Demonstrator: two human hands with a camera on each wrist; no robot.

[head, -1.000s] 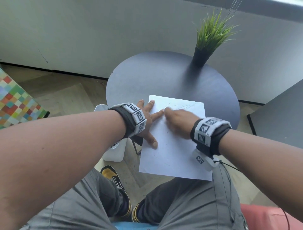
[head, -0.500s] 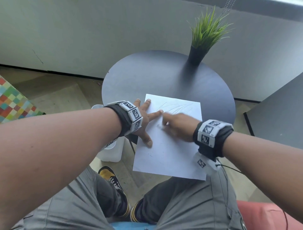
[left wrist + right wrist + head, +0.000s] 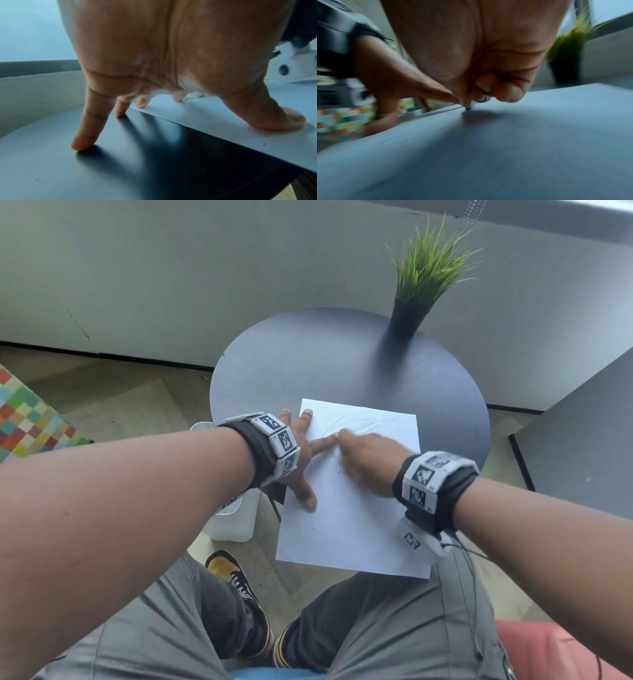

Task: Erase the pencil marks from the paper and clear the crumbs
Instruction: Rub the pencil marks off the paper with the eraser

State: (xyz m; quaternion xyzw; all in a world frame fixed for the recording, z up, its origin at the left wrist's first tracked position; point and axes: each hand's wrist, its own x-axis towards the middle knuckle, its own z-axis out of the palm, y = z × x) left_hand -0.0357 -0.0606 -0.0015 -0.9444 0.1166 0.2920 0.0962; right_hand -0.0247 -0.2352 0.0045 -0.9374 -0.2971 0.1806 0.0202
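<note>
A white paper (image 3: pixel 352 529) lies on the round black table (image 3: pixel 308 361), its near end hanging over the edge. Faint pencil marks (image 3: pixel 359 424) cross its top. My left hand (image 3: pixel 301 453) is spread flat at the sheet's left edge: thumb (image 3: pixel 274 119) and two fingers press the paper (image 3: pixel 223 128), the other two touch the table. My right hand (image 3: pixel 366 457) is blurred, just below the marks. Its fingertips pinch a small white eraser (image 3: pixel 471 104), dark tip on the paper (image 3: pixel 505 148). Dark crumbs (image 3: pixel 208 117) dot the sheet.
A potted grass plant (image 3: pixel 424 278) stands at the table's far right rim. A white bin (image 3: pixel 233 518) sits on the floor under my left wrist. A grey tabletop (image 3: pixel 582 446) is to the right, and my knees are below the sheet's overhang.
My right hand slid a little down the sheet and back up toward the pencil marks, rubbing with the eraser. The left hand stayed pressed in place.
</note>
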